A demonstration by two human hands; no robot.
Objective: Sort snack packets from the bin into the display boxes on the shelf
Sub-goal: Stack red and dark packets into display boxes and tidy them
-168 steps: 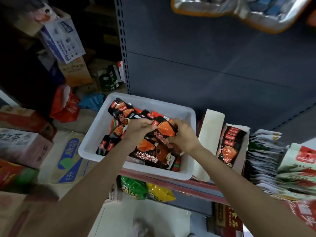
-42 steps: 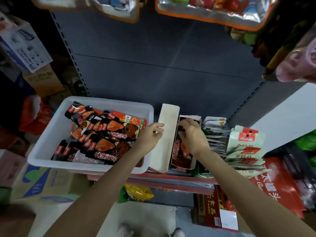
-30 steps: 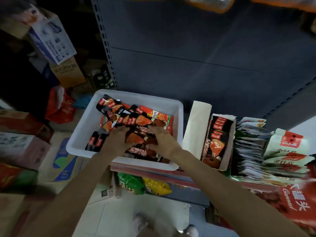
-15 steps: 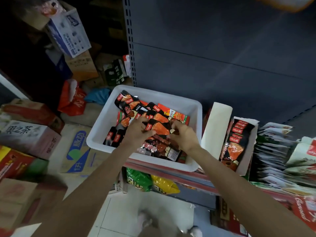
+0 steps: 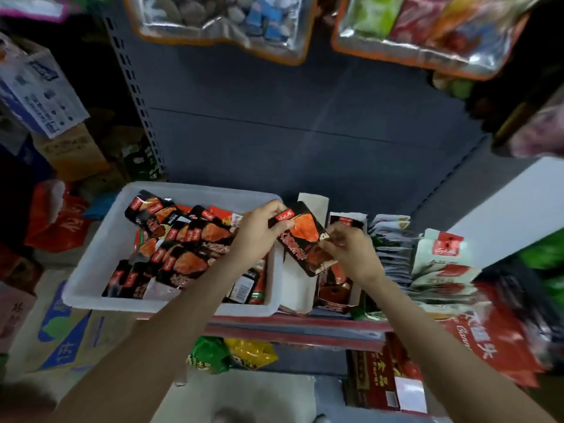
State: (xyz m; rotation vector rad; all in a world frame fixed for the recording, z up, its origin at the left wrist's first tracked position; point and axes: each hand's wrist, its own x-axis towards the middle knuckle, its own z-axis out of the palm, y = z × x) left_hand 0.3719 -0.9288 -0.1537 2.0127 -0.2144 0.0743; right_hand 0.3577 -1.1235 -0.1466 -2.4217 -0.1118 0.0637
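Pinching one snack packet (image 5: 302, 239) between both hands, your left hand (image 5: 259, 230) and right hand (image 5: 351, 254) hold it just right of the white bin (image 5: 100, 254), above the display box (image 5: 335, 288).

1 bin (image 5: 100, 257), 2 hands, 1 held packet (image 5: 300, 239), 1 display box (image 5: 341, 288)

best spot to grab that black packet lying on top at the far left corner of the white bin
Take the black packet by its upper-left end, the corner nearest the white bin wall, coming from above. It lies flat and tilted on top of the pile with that end uncovered, while its lower-right end tucks among other packets. A thumb-and-finger grip on the flat sealed edge should lift it.
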